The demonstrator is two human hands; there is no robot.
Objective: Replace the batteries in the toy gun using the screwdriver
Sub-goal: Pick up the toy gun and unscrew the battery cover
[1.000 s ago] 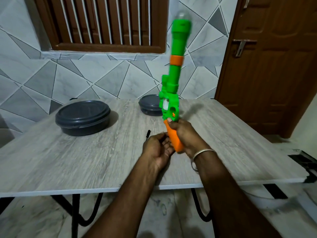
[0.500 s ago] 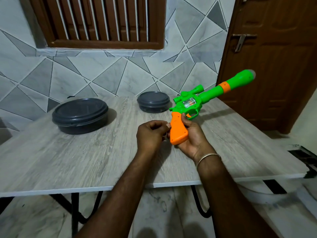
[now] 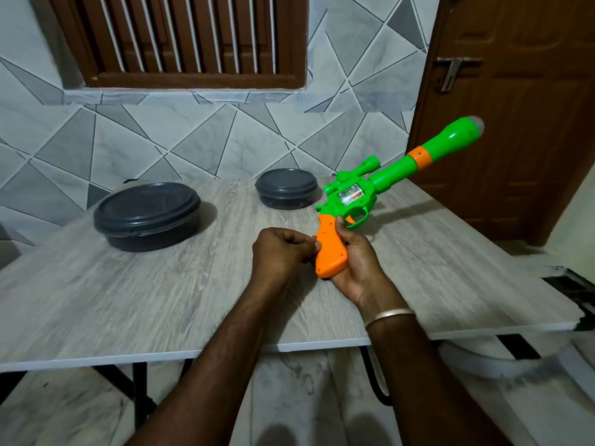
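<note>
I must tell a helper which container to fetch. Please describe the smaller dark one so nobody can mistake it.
Find the grey wood-grain table against the tiled wall. Near its far edge, below the window's right corner, sits the small round dark grey lidded container, just left of the green toy gun. The similar large container farther left is clearly wider.

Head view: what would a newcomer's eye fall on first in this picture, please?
The bright green and orange toy gun stands out first, held above the table by the right hand round its orange handle, barrel slanting up to the right. The left hand, fingers curled, is at the handle's left edge. Behind sit two dark lidded containers, the large container left, the small container nearer the gun.
</note>
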